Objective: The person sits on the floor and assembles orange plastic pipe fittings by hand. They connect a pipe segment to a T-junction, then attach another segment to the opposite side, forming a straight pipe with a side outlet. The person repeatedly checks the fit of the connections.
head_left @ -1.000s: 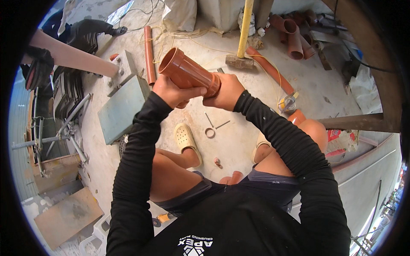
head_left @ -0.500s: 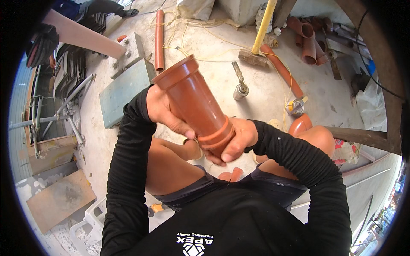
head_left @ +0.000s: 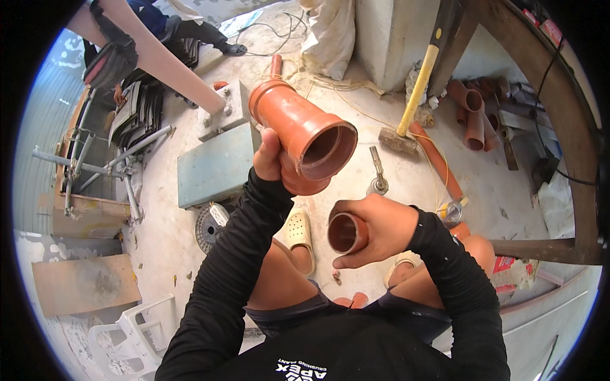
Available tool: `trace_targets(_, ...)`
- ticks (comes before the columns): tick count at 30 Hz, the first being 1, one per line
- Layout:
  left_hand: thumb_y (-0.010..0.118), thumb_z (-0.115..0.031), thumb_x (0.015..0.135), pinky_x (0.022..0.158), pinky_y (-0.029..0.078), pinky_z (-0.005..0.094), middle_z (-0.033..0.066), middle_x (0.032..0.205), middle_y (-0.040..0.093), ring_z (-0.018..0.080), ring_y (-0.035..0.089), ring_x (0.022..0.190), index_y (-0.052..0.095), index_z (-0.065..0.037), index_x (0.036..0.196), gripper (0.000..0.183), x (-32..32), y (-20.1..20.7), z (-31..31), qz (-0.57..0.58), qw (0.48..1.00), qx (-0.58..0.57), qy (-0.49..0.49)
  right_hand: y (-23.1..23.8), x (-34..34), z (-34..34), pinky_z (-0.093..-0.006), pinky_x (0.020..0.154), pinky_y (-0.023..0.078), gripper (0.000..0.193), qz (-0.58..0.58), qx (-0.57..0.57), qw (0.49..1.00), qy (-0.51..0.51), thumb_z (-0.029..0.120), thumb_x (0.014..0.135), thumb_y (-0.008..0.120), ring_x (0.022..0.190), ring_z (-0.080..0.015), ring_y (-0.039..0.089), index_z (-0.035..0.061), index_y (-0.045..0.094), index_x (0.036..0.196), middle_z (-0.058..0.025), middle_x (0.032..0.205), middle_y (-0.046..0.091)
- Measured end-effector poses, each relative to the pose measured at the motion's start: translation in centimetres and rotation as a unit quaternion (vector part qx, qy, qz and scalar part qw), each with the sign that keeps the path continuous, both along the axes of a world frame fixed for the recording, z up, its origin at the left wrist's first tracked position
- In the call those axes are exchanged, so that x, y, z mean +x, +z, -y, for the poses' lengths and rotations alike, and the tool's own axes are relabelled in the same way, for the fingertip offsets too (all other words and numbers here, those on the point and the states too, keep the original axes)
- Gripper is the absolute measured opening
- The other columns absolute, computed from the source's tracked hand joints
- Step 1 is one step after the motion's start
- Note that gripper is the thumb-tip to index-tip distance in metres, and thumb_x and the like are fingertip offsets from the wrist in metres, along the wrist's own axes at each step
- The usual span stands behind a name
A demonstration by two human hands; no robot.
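Observation:
My left hand (head_left: 268, 156) is wrapped round a reddish-brown plastic pipe fitting (head_left: 286, 114), raised up and tilted. Its wide socket mouth faces me, and a second opening shows below the body, as on a branch fitting. Lower and to the right, my right hand (head_left: 386, 222) grips a short reddish-brown pipe piece (head_left: 359, 236) with its round open end toward me. The two pieces are apart. Just beyond the right hand stands a metal torch-like tool (head_left: 377, 181) on the floor, its lower part partly hidden.
A blue-grey box (head_left: 216, 166) sits left of my left hand. A sledgehammer (head_left: 406, 130) with a yellow handle, a long brown pipe (head_left: 438, 162) and a small can (head_left: 450, 211) are to the right. Several pipes (head_left: 473, 114) are piled far right. Another person (head_left: 190, 32) is at upper left.
Both hands were together on the brown fitting. Now they are apart: the left holds the fitting turned mouth toward me, and the right holds a separate short pipe piece. The view has shifted.

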State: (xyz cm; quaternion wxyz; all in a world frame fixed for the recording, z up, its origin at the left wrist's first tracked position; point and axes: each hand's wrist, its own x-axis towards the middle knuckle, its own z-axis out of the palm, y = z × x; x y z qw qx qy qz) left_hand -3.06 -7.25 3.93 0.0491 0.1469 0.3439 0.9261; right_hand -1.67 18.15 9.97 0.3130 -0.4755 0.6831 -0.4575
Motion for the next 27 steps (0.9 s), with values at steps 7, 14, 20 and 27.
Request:
trace_targets(7, 0.068, -0.047, 0.098, 0.101, 0.055, 0.0435, 0.0164, 0.127, 0.068, 0.0273, 0.069, 0.112, 0.049, 0.000, 0.140, 0.066, 0.7, 1.8, 0.8, 0.010, 1.000, -0.021, -0.015, 3.1, -0.8, -1.8, -0.0354, 0.067, 0.056, 0.060, -0.267, -0.179, 0.935, -0.149, 0.029, 0.071, 0.092, 0.077, -0.0283, 0.071, 0.0062, 0.063, 0.118, -0.0102, 0.090, 0.069)
trace_targets(14, 0.056, -0.062, 0.098, 0.071, 0.062, 0.0465, 0.0233, 0.109, 0.071, 0.0346, 0.073, 0.083, 0.051, 0.003, 0.136, 0.075, 0.4, 4.2, -0.6, 0.104, 0.983, -0.151, 0.001, 2.9, -2.4, -3.1, -0.0374, 0.066, 0.054, 0.086, -0.422, -0.107, 0.875, -0.211, 0.017, 0.066, 0.088, 0.073, -0.0272, 0.067, 0.0075, 0.053, 0.144, -0.0068, 0.085, 0.065)
trace_targets(20, 0.056, -0.057, 0.101, 0.072, 0.063, 0.0477, 0.0222, 0.111, 0.071, 0.0336, 0.074, 0.086, 0.048, 0.002, 0.137, 0.069, 0.6, 4.6, -1.0, 0.079, 0.985, -0.155, -0.002, 1.1, -3.0, -2.6, -0.0370, 0.066, 0.055, 0.090, -0.412, -0.055, 0.886, -0.204, 0.020, 0.065, 0.087, 0.074, -0.0265, 0.067, 0.0103, 0.052, 0.147, -0.0050, 0.083, 0.063)
trace_targets(27, 0.064, -0.039, 0.101, 0.087, 0.060, 0.0427, 0.0188, 0.118, 0.069, 0.0297, 0.072, 0.101, 0.050, -0.001, 0.134, 0.053, 1.0, 5.1, -1.3, 0.091, 0.994, -0.060, 0.026, 1.4, -1.4, -1.4, -0.0340, 0.070, 0.057, 0.084, -0.213, -0.134, 0.955, -0.159, 0.025, 0.074, 0.090, 0.073, -0.0254, 0.070, 0.0038, 0.051, 0.146, -0.0084, 0.087, 0.070)
